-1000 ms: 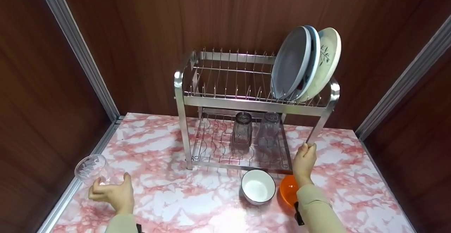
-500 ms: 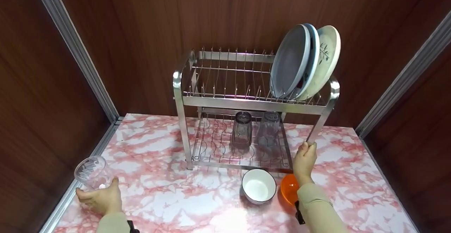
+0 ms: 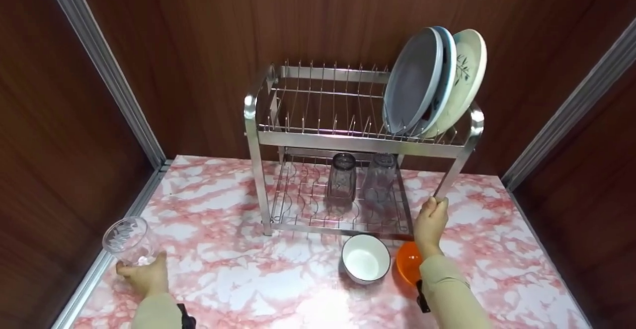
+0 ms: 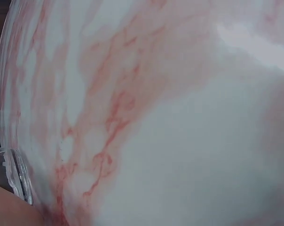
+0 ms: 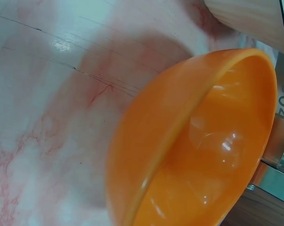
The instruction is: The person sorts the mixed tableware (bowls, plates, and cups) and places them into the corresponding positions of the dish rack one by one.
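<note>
At the lower left of the head view stands a clear glass with a patterned wall, mouth up. My left hand holds its lower part, thumb on the right side and fingers on the left. In the left wrist view only a bit of the glass and of the hand shows at the lower left corner. My right hand grips the front right leg of the metal dish rack. Below that hand an orange bowl is partly hidden by the forearm; the right wrist view shows the bowl close.
Several plates stand on edge at the right of the rack's top tier. Two glasses, one dark and one paler, stand on the lower tier. A white bowl sits before the rack. Wooden walls enclose the marbled table.
My left hand has moved left to the clear glass, its thumb and fingers now about the lower part. The right hand stays on the rack leg. The head view has shifted slightly.
</note>
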Available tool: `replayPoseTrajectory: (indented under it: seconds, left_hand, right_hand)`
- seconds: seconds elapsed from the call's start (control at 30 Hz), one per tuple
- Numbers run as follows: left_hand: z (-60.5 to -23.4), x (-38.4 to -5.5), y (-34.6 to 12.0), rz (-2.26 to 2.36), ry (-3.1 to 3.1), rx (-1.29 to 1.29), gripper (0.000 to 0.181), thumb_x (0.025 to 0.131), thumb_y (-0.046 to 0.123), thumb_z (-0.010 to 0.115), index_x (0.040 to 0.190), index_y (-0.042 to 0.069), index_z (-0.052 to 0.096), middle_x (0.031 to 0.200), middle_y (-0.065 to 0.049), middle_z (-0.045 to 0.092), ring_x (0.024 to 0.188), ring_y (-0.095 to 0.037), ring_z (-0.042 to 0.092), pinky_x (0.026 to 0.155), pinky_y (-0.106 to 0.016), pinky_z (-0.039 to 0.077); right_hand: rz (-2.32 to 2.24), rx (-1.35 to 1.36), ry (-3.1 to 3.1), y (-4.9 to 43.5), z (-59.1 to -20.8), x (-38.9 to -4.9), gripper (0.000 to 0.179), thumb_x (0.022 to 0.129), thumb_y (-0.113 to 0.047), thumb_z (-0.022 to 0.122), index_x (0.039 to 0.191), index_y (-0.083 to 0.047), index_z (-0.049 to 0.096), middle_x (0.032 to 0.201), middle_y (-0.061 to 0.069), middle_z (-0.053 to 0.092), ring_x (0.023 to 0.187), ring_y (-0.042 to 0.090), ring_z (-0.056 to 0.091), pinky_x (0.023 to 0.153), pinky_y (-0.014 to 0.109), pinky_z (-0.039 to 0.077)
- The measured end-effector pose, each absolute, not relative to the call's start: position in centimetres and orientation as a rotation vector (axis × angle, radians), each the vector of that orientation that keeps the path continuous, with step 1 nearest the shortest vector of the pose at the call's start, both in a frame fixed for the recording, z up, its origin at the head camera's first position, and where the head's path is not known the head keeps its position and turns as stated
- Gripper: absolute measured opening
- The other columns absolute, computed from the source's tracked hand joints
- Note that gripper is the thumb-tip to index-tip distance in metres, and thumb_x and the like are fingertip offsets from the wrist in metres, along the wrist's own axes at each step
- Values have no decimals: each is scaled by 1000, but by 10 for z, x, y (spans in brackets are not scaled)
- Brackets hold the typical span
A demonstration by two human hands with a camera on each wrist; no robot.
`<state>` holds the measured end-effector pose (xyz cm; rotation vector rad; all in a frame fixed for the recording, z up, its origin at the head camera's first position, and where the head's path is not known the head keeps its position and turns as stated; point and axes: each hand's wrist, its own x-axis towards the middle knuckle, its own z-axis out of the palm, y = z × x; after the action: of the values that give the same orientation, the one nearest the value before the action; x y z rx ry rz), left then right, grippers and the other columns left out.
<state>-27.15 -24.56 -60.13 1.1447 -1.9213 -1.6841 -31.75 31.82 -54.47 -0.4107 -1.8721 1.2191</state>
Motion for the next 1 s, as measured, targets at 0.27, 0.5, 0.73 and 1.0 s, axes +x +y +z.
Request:
replayPoseTrajectory:
  seconds: [0.27,0.5,0.73,1.0]
  left_hand:
    - [-600,-266,-254,-1699,-1889,1120,98,78,12,68,143,13,-5,149,-24,17,132,-44,28,112,-48,22]
    - [-603,-262,-252,-1669,-1833,1094,91,76,7,68,140,10,3,147,-24,20,134,-40,27,114,-44,20]
    - [-600,-252,-227,-1459,-2109,800,91,75,16,73,140,5,10,138,-35,31,121,-52,37,104,-58,29]
    - [-587,-255,-187,-1442,-2097,24,79,68,-12,69,132,0,25,124,-23,41,110,-25,48,96,-21,43]
  right_hand:
    - [1218,-414,-1883,315,-546,-319,26,98,-24,37,92,1,42,69,-1,41,60,11,38,58,23,32]
    - [1230,-422,-1885,311,-547,-320,27,98,-24,38,91,1,42,71,1,43,64,10,39,61,20,33]
    - [1190,-429,-1905,311,-548,-318,25,99,-20,37,93,4,41,69,8,44,64,21,40,60,29,33]
    - [1181,-424,-1901,317,-547,-319,33,98,-29,35,93,3,41,69,6,44,63,18,41,61,29,35]
